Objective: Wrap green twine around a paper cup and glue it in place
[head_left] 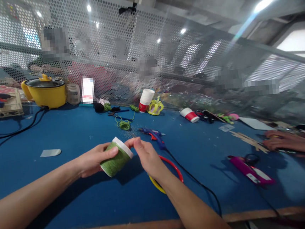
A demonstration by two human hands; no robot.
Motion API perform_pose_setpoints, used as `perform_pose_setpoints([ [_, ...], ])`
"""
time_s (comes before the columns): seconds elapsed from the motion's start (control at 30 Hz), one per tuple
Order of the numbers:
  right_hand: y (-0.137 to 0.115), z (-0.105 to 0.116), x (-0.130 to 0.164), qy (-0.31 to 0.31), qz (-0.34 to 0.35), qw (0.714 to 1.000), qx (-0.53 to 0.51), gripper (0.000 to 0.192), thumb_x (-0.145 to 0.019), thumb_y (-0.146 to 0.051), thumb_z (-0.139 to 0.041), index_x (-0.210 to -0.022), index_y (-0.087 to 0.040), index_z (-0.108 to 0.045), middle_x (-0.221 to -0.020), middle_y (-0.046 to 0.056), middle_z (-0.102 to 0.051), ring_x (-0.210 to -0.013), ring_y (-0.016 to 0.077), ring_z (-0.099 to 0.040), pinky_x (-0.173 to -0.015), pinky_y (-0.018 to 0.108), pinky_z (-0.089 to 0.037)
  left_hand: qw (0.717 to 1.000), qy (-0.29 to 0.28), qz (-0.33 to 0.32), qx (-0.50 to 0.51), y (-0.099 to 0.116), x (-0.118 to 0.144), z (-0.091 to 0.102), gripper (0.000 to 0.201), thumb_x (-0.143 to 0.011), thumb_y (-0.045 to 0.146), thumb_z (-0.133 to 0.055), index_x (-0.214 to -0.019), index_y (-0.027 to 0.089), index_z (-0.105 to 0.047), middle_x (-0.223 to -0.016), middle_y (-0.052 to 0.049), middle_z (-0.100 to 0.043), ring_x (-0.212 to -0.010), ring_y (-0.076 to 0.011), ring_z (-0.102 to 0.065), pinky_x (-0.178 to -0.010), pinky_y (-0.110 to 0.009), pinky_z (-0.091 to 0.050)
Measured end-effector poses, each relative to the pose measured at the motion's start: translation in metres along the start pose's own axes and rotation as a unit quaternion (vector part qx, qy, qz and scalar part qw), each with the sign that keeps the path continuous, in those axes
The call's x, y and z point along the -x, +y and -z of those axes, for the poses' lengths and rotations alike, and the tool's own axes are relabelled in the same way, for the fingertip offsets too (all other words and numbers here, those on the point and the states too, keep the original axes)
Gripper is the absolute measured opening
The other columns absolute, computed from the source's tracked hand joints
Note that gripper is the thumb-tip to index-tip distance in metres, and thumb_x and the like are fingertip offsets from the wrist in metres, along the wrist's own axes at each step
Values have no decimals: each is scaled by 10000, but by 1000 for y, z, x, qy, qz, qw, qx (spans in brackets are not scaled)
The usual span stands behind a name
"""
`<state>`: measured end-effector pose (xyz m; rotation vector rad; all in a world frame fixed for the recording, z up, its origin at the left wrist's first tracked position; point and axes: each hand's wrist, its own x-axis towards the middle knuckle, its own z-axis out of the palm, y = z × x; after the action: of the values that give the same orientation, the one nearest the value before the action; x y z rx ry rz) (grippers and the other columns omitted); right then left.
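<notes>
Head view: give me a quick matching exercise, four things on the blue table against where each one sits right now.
Things:
1. green cup
2. yellow pot
3. glue gun
4. red-and-yellow ring

Places:
A. far left, by the mesh screen
B. flat on the table under the right wrist
C. held between both hands
D. lying just beyond the right hand

Pairs: 1-C, 2-A, 3-D, 4-B

No readable text in the scene

The white label (88, 90) far left beside the yellow pot (45, 91) was blurred, and the pink package (250, 170) near right carried a white sticker too small to read.
</notes>
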<state>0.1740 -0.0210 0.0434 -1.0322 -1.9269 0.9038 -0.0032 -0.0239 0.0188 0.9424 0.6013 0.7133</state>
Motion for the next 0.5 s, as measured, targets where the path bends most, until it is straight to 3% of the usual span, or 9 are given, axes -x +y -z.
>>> perform_pose_setpoints([
  [0.07, -1, 2, 0, -3, 6, 1000, -10, 573, -874, -561, -203, -671, -166, -564, -686, 38, -559, -698, 150, -523, -708, 290, -403, 1000, -7, 9, 12, 0, 0, 1, 551, -648, 500, -689, -1033, 133, -547, -868, -79, -617, -713, -164, -594, -598, -250, -451],
  [0.23, 3, -2, 1, 15, 36, 999, 26, 375, -825, -504, -447, -674, -176, -547, -733, 19, -559, -706, 141, -520, -671, 260, -405, 999, 7, 40, 34, -2, -2, 3, 573, -614, 578, -668, -977, 148, -560, -815, -72, -628, -668, -190, -618, -539, -266, -467],
  [0.4, 5, -2, 0, 4, 30, 999, -15, 466, -858, -545, -315, -705, -175, -554, -684, 25, -559, -697, 150, -532, -678, 275, -415, 996, 11, 65, 54, -1, -3, 3, 604, -636, 633, -607, -954, 120, -590, -802, -93, -638, -658, -173, -607, -536, -250, -468],
  [0.5, 3, 0, -1, 7, 45, 999, -12, 376, -821, -512, -445, -671, -180, -541, -751, 33, -575, -741, 156, -541, -712, 282, -417, 996, 12, 67, 60, 1, -2, 3, 599, -634, 638, -604, -953, 131, -583, -809, -87, -636, -661, -175, -606, -540, -256, -467],
])
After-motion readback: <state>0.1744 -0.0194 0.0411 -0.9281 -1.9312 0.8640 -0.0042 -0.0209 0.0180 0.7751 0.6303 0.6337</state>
